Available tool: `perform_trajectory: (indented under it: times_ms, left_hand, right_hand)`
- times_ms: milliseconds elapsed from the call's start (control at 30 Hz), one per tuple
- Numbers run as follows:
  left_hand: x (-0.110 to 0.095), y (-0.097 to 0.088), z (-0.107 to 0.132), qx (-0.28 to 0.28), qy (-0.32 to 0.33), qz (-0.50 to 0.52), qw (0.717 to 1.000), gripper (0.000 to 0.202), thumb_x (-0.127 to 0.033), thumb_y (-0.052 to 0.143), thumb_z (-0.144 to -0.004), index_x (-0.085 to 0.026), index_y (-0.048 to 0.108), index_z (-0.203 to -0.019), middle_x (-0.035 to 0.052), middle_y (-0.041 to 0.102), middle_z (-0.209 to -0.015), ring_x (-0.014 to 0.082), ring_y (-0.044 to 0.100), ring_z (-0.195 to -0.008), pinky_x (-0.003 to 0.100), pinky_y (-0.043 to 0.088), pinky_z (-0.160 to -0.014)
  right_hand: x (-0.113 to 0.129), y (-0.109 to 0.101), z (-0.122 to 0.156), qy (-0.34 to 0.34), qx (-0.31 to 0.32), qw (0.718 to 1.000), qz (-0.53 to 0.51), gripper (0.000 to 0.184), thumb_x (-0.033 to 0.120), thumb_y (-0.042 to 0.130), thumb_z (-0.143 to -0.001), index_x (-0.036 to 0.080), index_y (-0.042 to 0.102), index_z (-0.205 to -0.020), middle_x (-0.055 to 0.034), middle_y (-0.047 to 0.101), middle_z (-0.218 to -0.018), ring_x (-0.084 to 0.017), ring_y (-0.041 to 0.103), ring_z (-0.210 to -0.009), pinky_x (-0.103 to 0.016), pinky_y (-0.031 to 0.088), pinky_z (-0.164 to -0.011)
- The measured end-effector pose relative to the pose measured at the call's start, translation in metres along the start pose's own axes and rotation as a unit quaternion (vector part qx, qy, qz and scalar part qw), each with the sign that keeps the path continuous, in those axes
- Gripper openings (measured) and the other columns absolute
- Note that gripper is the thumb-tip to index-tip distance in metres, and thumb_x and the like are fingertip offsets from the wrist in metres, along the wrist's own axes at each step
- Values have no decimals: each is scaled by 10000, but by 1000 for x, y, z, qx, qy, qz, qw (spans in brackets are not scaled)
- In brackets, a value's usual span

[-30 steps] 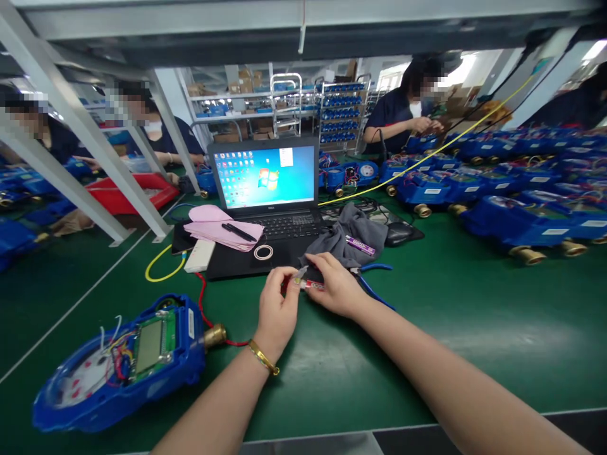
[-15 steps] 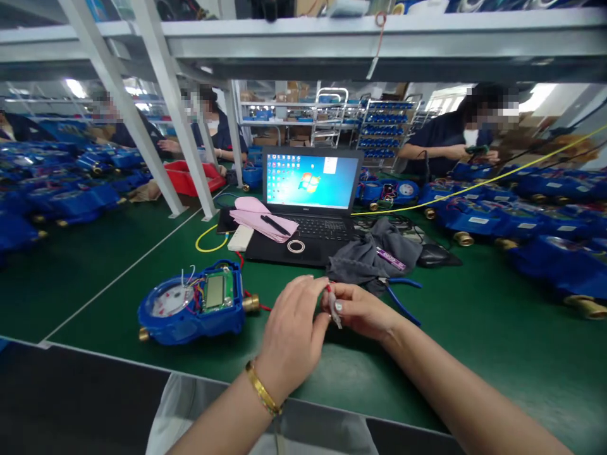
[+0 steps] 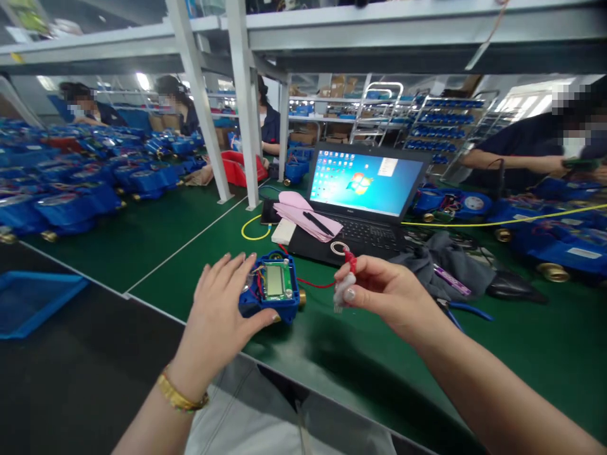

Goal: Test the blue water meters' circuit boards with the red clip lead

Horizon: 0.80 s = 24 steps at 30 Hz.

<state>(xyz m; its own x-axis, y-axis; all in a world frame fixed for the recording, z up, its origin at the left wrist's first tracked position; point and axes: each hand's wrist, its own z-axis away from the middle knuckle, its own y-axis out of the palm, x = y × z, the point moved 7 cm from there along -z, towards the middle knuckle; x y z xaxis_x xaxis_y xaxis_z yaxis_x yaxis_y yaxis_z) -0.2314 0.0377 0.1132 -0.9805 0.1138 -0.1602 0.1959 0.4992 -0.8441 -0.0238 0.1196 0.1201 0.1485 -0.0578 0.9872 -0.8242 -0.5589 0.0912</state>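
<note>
My left hand (image 3: pixel 215 319) is stretched out over the left part of a blue water meter (image 3: pixel 291 308), with its fingers apart. It covers the round dial, and the thumb lies at the near side of the housing; whether it presses on the meter I cannot tell. The meter's grey display (image 3: pixel 274 280) on a green circuit board shows beside the fingers. Between thumb and fingers my right hand (image 3: pixel 391 287) pinches a whitish, wrapped cable end (image 3: pixel 342 292) with small pins at its tip. A red cable (image 3: pixel 317 285) runs from near the meter towards this hand.
Behind the hands stands an open laptop (image 3: pixel 365 183) with pink papers (image 3: pixel 303 218) and a pen on it. To the right lie a grey cloth (image 3: pixel 429 259), blue-handled pliers (image 3: pixel 469 311) and a mouse (image 3: pixel 516 287). Several blue meters line both sides; co-workers sit beyond.
My left hand has left the cable end and moved left to the blue meter. My right hand keeps hold of the cable end. The view has turned left.
</note>
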Motion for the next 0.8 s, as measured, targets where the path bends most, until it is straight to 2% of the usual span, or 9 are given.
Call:
perform_trajectory:
  times_ms: [133, 200, 300, 467, 633, 800]
  left_hand:
    - [-8, 1, 8, 1, -4, 16, 1000, 767, -598, 625, -740, -177, 402, -1342, 143, 457, -1377, 333, 356, -1308, 549, 312, -1075]
    - [-13, -1, 12, 4, -3, 19, 1000, 764, -573, 647, -736, -174, 405, -1340, 138, 445, -1388, 335, 337, -1319, 552, 307, -1083]
    - [-18, -6, 18, -9, -3, 22, 1000, 745, -564, 655, -733, -177, 424, -1327, 132, 434, -1396, 337, 315, -1330, 556, 308, -1085]
    - [-24, -9, 24, -25, -8, 37, 999, 629, -475, 632, -774, -180, 458, -1301, 119, 431, -1399, 331, 304, -1340, 563, 297, -1087]
    - [-26, -10, 22, -35, 1, 38, 999, 584, -444, 624, -785, -164, 483, -1278, 131, 447, -1383, 342, 320, -1331, 568, 301, -1078]
    - [-26, -12, 21, -39, 2, 41, 998, 576, -432, 627, -782, -148, 495, -1266, 144, 455, -1373, 349, 329, -1325, 562, 306, -1075]
  right_hand:
    - [28, 43, -10, -111, 8, 985, 129, 93, 233, 701, -749, 172, 647, -794, -35, 667, -766, -152, 629, -664, -250, 535, -598]
    - [31, 60, -12, -154, 18, 971, 180, 35, 185, 654, -776, 165, 626, -780, -26, 672, -770, -136, 629, -654, -224, 530, -594]
    - [30, 74, -10, -207, 32, 943, 258, 27, 145, 630, -789, 170, 621, -796, -7, 675, -743, -121, 627, -621, -200, 519, -578]
    - [29, 79, -3, -251, 58, 906, 335, 72, 118, 615, -807, 176, 617, -849, 2, 683, -747, -111, 641, -640, -175, 511, -615]
    - [25, 82, 1, -259, 94, 892, 358, 74, 96, 617, -814, 160, 593, -843, -16, 677, -741, -113, 629, -635, -180, 483, -601]
    - [20, 83, 0, -256, 101, 888, 369, 66, 106, 601, -832, 163, 590, -862, -21, 674, -749, -128, 631, -653, -204, 481, -613]
